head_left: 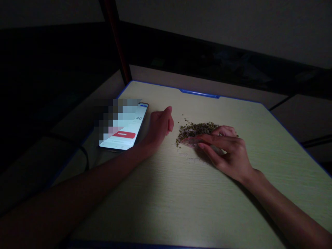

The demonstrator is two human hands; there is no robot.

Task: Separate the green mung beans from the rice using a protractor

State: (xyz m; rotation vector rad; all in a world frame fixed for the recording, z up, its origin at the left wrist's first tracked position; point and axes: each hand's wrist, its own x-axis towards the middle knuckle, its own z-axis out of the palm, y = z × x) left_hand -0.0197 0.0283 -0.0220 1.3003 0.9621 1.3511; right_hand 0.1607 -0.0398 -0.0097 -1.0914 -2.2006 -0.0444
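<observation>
My right hand (pixel 230 152) pinches a thin, clear piece with a pinkish edge (pixel 190 141) between thumb and fingers; it looks like plastic, but its exact kind is hard to tell. The piece lies low against the near side of a pile of small dark green and brown beans or seeds (pixel 194 128), and the fingers cover part of the pile. My left hand (pixel 161 125) rests on its side on the table, left of the pile and apart from it. Its fingers are curled closed, with nothing seen sticking out of them.
A lit phone (pixel 124 135) lies just left of my left hand, part of its screen blurred out. The pale table (pixel 166 207) has a blue rim and a blue handle-like strip (pixel 199 93) at the far edge. A dark cable (pixel 86 157) runs at the left. The surroundings are dim.
</observation>
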